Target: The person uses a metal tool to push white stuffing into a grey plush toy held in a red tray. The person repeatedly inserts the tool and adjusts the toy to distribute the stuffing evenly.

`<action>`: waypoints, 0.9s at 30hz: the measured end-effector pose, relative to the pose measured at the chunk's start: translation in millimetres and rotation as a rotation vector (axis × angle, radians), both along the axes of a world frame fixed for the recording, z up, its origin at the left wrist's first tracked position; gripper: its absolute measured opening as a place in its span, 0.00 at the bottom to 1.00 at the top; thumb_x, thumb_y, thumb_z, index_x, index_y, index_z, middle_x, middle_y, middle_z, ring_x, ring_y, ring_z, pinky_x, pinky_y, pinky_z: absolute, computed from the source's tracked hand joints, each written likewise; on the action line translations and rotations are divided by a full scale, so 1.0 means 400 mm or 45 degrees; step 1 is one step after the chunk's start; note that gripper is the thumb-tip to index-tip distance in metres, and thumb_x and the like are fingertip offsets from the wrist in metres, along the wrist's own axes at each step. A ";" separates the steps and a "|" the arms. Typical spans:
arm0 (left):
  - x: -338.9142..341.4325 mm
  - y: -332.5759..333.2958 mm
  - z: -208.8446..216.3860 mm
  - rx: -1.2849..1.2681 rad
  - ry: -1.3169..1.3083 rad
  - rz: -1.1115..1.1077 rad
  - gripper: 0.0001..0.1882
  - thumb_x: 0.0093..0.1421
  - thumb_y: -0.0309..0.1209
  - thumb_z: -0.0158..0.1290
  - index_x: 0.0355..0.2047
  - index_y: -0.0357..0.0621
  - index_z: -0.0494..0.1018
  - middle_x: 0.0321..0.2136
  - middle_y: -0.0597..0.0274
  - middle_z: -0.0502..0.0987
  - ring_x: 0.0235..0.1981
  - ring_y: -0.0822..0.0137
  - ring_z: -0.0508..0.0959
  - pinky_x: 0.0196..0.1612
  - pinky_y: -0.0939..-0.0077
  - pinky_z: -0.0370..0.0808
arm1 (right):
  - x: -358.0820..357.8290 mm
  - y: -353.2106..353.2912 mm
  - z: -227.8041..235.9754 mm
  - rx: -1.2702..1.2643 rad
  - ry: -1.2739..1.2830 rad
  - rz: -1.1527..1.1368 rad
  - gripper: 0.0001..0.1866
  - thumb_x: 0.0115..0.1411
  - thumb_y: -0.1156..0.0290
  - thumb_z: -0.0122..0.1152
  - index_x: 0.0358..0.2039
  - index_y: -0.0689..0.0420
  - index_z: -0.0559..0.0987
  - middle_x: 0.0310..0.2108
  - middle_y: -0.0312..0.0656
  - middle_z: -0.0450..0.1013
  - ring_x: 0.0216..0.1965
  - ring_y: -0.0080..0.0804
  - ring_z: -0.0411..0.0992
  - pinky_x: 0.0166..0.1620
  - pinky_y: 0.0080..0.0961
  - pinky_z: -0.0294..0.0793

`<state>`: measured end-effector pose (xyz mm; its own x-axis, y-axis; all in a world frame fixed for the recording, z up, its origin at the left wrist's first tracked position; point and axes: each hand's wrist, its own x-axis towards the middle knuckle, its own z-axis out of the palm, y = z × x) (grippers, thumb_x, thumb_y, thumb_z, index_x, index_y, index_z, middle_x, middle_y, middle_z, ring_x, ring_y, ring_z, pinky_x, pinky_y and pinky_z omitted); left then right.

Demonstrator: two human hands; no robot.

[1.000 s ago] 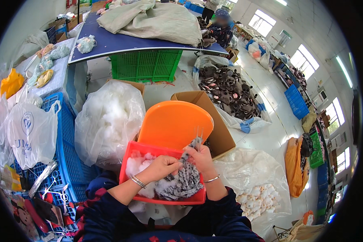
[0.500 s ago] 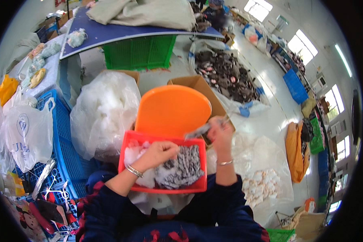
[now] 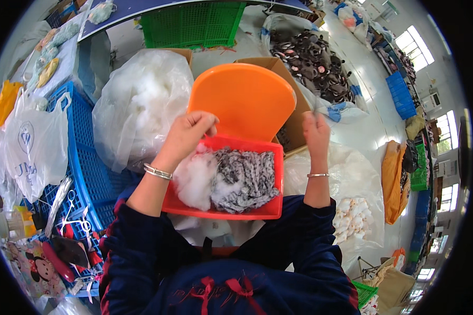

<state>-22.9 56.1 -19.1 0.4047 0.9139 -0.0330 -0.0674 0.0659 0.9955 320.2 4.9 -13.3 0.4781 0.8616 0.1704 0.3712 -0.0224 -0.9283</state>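
In front of me sits a red plastic bin [image 3: 226, 212]. White fluffy stuffing [image 3: 192, 181] fills its left side, and a heap of mottled grey-and-white plush pieces [image 3: 249, 181] its right. Over the bin's far left edge is my left hand [image 3: 192, 131], its fingers curled into a pinch; anything inside them is hidden. My right hand [image 3: 316, 134] is raised to the right of the bin, near the open cardboard box [image 3: 298, 123]. Its fingers are closed, and a thin blurred dark thing sticks up from them. An orange plastic panel [image 3: 242, 100] rises behind the bin.
A clear bag of white stuffing [image 3: 142, 100] stands at left beside blue crates [image 3: 97, 178] with scissors [image 3: 73, 215] on top. A green crate [image 3: 192, 26] is ahead. Dark plush pieces [image 3: 315, 63] fill a sack at far right; pale pieces [image 3: 352, 215] lie on plastic at right.
My right hand has moved right, away from the bin; the grey piece seen at it before no longer shows there. My left hand has lifted off the bin's contents toward its far edge. The view has tilted down.
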 end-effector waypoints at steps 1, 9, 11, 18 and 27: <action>-0.014 0.006 -0.001 -0.020 0.002 0.043 0.13 0.65 0.35 0.50 0.34 0.39 0.78 0.24 0.68 0.77 0.28 0.79 0.75 0.34 0.83 0.71 | -0.046 -0.004 -0.009 -0.064 -0.129 0.163 0.12 0.64 0.63 0.58 0.31 0.59 0.77 0.20 0.26 0.66 0.21 0.12 0.60 0.24 0.16 0.61; -0.028 0.011 0.003 0.016 0.000 0.078 0.12 0.66 0.34 0.50 0.35 0.39 0.78 0.25 0.69 0.77 0.28 0.79 0.74 0.34 0.83 0.70 | -0.241 0.005 -0.143 -0.570 -0.589 0.938 0.16 0.55 0.60 0.62 0.32 0.63 0.77 0.25 0.51 0.75 0.30 0.47 0.74 0.35 0.37 0.72; -0.027 0.010 0.002 0.025 0.007 0.071 0.12 0.65 0.34 0.50 0.34 0.38 0.78 0.25 0.68 0.77 0.28 0.79 0.74 0.34 0.83 0.70 | -0.250 0.006 -0.188 -0.718 -0.824 1.043 0.18 0.53 0.57 0.62 0.32 0.62 0.78 0.27 0.54 0.75 0.33 0.53 0.74 0.38 0.41 0.72; -0.017 0.010 0.000 -0.007 -0.003 0.030 0.12 0.63 0.31 0.51 0.33 0.34 0.78 0.24 0.66 0.77 0.28 0.77 0.75 0.35 0.82 0.72 | -0.189 0.023 -0.185 -0.744 -0.552 0.991 0.16 0.53 0.60 0.63 0.28 0.62 0.79 0.22 0.48 0.74 0.28 0.38 0.74 0.34 0.34 0.72; -0.001 0.003 -0.024 -0.026 0.146 -0.064 0.12 0.62 0.33 0.52 0.34 0.36 0.78 0.24 0.66 0.79 0.28 0.80 0.75 0.33 0.83 0.72 | -0.206 -0.009 -0.249 -0.631 -0.941 1.075 0.15 0.52 0.61 0.65 0.29 0.63 0.79 0.19 0.43 0.72 0.24 0.27 0.71 0.32 0.29 0.72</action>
<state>-23.3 57.3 -28.9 0.4423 0.8913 -0.1002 0.0507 0.0867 0.9949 237.8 1.2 -112.8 -0.3341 0.9030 -0.2701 0.8738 0.1893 -0.4480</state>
